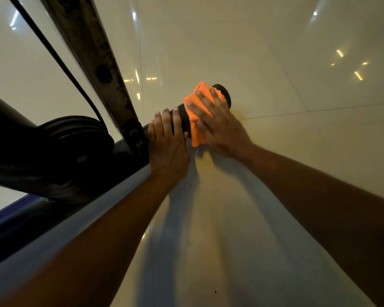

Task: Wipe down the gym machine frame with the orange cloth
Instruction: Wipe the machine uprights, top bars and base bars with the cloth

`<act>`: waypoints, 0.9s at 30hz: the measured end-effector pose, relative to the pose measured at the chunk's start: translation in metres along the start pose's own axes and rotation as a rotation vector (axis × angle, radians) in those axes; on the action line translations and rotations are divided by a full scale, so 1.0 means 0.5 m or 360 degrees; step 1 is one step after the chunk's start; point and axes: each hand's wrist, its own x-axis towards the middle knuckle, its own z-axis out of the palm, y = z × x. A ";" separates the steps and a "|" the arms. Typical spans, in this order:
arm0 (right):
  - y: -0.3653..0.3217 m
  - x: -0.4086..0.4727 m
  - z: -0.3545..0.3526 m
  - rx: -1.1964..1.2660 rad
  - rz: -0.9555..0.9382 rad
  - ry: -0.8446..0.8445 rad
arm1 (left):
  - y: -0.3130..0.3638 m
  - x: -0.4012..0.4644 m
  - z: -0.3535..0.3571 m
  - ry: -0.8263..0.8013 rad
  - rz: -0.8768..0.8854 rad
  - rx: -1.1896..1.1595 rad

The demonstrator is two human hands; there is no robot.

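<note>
At the free end of the black grip (180,120), which sticks out from the frame (91,63) over the glossy tiled floor (275,63):

Orange cloth (196,114): draped over the grip, between its flared end cap (224,95) and your left hand; one edge hangs below the grip.

Right hand (217,127): yours, on top of the cloth, fingers spread and curved over it, pressing it against the grip.

Left hand (166,140): yours, wrapped around the grip on the frame side of the cloth, fingers curled over the top, just beside the cloth.

Frame: a worn, dark slanted bar rising from the joint next to the grip, with a dark blue tube (16,220) running away from the grip along the floor.

Pulley (80,140): black, on the frame side of the grip, a thin black cable (60,60) running up from it.
</note>
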 end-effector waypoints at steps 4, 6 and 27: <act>0.018 0.023 -0.014 0.0130 0.0487 0.0035 | 0.000 -0.001 0.000 0.0000 0.0011 -0.0047; -0.021 0.016 -0.004 0.0119 0.0407 -0.0002 | 0.001 -0.001 -0.001 -0.0010 0.0012 -0.0057; -0.162 -0.113 -0.137 0.0511 0.0806 -0.0069 | -0.056 -0.080 -0.161 -0.0462 0.0328 -0.0702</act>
